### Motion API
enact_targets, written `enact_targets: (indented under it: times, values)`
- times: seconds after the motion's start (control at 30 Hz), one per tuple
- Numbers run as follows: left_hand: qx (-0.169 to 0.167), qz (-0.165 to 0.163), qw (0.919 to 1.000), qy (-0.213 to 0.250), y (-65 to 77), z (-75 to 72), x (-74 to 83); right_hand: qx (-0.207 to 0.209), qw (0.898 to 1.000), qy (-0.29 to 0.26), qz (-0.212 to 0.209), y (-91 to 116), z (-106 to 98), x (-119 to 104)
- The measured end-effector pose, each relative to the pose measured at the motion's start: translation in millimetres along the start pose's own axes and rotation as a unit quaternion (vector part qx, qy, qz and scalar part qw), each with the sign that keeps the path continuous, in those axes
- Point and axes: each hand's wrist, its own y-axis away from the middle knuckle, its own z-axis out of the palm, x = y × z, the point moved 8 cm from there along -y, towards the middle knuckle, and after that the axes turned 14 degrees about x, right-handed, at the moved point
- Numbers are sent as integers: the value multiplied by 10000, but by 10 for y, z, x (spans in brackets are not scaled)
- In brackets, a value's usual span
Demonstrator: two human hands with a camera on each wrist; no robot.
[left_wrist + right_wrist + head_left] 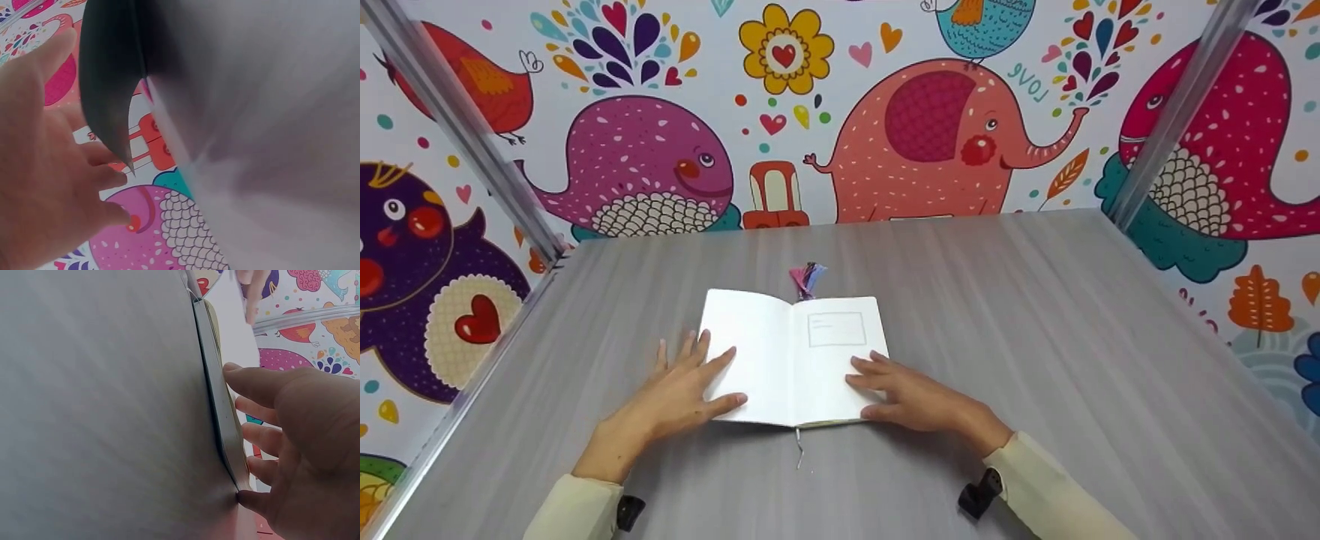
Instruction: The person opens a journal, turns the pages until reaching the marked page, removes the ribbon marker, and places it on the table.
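Apparently steadying the spread notebook, lying on the table at seven o'clock from the head view's centre. Next, probably calling for pressing or turning a page. Left hand between eight and nine o'clock of it, right hand between three and four; fingers extended over page edges, relaxed, gripping nothing.

The grey, streaked table carries 1 open book, its tassel past the far edge, its ribbon past the near.
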Motion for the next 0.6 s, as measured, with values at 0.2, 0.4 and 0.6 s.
enact_targets:
  times: [0.2,0.4,0.6]
  values:
    - [-453,-387,9981,165,-1,236,-67,-1,10000,71,-19,-9,5,3]
    - [-658,-305,9968,338,-57,391,-23,73,9997,176,-144,-5,-9,-11]
    - [-809,-95,9936,777,-107,453,58,51,9997,171,-153,0,4,-11]
